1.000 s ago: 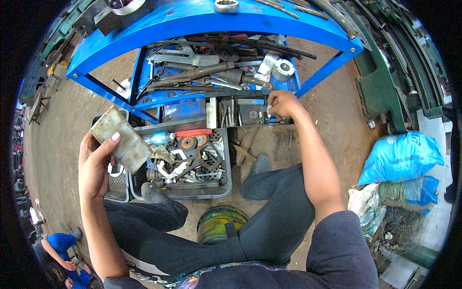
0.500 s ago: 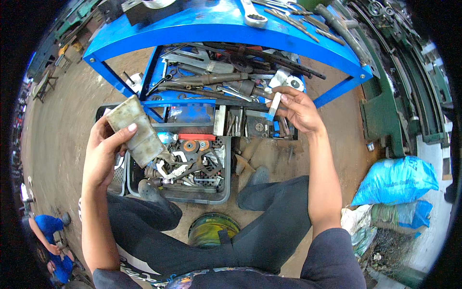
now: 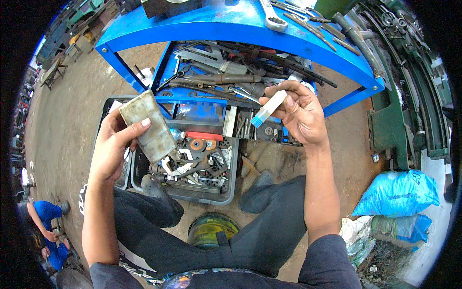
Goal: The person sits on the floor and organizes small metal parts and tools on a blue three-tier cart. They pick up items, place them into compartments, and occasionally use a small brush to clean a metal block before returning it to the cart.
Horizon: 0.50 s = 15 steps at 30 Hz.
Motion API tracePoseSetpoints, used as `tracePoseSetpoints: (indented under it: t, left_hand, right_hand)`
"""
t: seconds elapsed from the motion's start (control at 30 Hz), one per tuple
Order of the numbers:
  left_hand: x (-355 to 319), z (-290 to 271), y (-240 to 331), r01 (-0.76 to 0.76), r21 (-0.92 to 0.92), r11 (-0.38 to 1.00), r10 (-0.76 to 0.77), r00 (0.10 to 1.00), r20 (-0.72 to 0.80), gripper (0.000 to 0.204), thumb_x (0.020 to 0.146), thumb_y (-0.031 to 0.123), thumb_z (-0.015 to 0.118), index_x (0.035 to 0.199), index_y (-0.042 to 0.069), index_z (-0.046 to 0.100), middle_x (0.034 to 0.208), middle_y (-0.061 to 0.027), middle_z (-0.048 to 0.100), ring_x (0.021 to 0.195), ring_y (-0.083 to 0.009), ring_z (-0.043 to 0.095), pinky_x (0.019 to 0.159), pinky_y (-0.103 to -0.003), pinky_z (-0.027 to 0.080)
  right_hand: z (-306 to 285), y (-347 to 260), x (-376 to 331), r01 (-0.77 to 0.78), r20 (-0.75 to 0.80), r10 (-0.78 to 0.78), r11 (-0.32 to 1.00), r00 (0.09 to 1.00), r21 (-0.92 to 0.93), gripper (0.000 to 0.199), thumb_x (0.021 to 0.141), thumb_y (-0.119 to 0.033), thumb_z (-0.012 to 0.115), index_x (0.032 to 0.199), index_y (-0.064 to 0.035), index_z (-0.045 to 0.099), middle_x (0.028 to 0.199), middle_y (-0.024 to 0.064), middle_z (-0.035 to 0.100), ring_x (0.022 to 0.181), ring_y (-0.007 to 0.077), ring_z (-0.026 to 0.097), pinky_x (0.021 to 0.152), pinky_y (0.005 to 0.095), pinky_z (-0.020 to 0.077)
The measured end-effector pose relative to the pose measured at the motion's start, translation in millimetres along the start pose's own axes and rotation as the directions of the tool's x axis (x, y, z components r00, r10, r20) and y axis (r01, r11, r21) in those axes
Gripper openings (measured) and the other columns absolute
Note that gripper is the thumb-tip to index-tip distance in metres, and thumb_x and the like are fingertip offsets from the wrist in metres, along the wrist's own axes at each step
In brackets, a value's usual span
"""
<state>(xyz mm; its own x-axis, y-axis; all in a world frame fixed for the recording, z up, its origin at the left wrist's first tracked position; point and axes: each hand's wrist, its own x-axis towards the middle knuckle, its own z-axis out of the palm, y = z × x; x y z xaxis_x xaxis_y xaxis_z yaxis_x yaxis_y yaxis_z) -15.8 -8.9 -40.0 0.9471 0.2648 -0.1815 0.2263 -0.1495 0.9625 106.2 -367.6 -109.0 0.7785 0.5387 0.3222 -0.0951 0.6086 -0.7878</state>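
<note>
My left hand (image 3: 111, 147) is closed round a grimy, off-white rectangular plastic case (image 3: 150, 129), thumb across its face. The case is tilted above a black crate (image 3: 230, 190) of metal parts. What is inside the case, if anything, cannot be made out. Over to the right, my right hand (image 3: 304, 115) pinches a slim white tube (image 3: 273, 105) with a ribbed blue end between thumb and fingers. The tube slants with its blue end toward the lower left, apart from the case.
A blue metal bench (image 3: 231, 36) stands ahead, a combination wrench (image 3: 274, 20) and drill bits on top. Its lower shelf carries worn tools and bars (image 3: 216, 79). A yellow-green bucket (image 3: 211, 230) sits between my legs. Right: a blue sack (image 3: 397, 192) and green machine (image 3: 390, 125). Far left, a person in blue (image 3: 50, 236).
My right hand has turned the white tube so its broad side and blue end show more plainly. The case stays in my left hand. The whole view has shifted slightly.
</note>
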Motion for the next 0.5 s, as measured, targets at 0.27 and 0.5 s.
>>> tracePoseSetpoints:
  t: [0.27,0.5]
  left_hand:
    - [-1,1,2,0.010,0.012,1.000,-0.010,1.000,0.018,0.047,0.087,0.019,0.080,0.128,0.004,0.063,0.099,-0.0010,0.068,0.075,-0.0046,0.055,0.054,-0.021,0.037]
    - [-15,23,10,-0.123,-0.086,0.989,0.140,0.961,0.240,0.058,0.099,0.011,0.065,0.153,0.016,0.045,0.124,-0.0043,0.062,0.109,-0.0131,0.058,0.094,-0.030,0.047]
  right_hand:
    - [11,1,4,-0.014,0.030,0.015,0.999,0.999,-0.034,0.025,0.105,-0.008,0.057,0.128,0.0009,0.058,0.128,0.0246,0.066,0.119,0.0389,0.068,0.099,0.0562,0.0589]
    - [35,15,7,0.118,0.101,-0.124,0.991,0.987,0.062,0.026,0.105,-0.007,0.056,0.131,-0.0034,0.053,0.134,0.0228,0.063,0.126,0.0421,0.062,0.103,0.0559,0.0570]
